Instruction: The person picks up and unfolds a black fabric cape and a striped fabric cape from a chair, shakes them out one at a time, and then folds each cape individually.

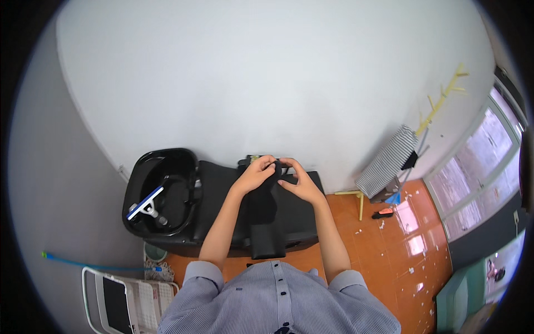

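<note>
Both hands meet over a black padded shampoo bed (219, 186). Between them is a small black, soft-looking item (277, 171); its exact kind is hard to make out against the dark padding. My left hand (257, 175) pinches it from the left with bent fingers. From the right, my right hand (302, 183) curves round it, thumb and forefinger at its edge. Behind my left hand, a small yellowish thing (255, 158) shows in part at the far edge of the bed.
At left, a black wash basin (133, 183) holds a blue-and-white squeegee (147, 203). A blue-handled mop (105, 266), bucket (154, 253) and white folding chair (130, 300) stand near left. A yellow coat rack (439, 103) with striped cloth (387, 161) stands right; scraps litter the orange floor (389, 261).
</note>
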Tool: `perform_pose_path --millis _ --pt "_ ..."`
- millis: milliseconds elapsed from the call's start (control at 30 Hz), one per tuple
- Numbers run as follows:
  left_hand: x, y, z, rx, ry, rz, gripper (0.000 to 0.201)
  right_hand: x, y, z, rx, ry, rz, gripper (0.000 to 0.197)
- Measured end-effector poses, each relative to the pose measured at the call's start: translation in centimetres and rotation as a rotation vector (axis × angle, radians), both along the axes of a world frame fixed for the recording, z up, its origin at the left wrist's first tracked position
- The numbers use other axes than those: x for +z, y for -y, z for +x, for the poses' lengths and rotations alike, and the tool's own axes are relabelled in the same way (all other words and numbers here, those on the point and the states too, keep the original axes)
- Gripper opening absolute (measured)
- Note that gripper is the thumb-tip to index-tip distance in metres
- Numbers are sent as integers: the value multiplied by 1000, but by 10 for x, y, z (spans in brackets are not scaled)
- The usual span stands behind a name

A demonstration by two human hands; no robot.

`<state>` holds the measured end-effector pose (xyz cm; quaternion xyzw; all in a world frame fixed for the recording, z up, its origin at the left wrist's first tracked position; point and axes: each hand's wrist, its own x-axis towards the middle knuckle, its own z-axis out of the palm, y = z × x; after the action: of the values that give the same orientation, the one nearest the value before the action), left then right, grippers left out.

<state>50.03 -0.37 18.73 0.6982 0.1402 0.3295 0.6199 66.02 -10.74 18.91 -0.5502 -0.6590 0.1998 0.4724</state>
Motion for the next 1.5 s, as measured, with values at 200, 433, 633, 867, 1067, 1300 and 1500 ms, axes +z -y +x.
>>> perform_pose_path --millis 200,433,633,867,1067,1300,1500 --pt "57 24 87 -426 -162 153 11 37 43 89 213 -229 -208 51" --pt "95 23 138 -336 -196 473 11 13 111 181 17 -180 -480 34" --pt "104 14 163 -232 -142 596 15 -37 180 226 -71 -135 -641 28" --pt "107 -2 172 -225 -253 663 18 -71 200 241 -405 47 -213 28" --pt "88 -31 158 -91 -364 955 41 -3 204 240 -734 132 77 23" --pt "57 -42 165 54 -354 1063 24 87 226 230 -943 688 321 17" --pt "10 -73 158 188 -214 981 21 142 261 235 -1113 742 283 19"
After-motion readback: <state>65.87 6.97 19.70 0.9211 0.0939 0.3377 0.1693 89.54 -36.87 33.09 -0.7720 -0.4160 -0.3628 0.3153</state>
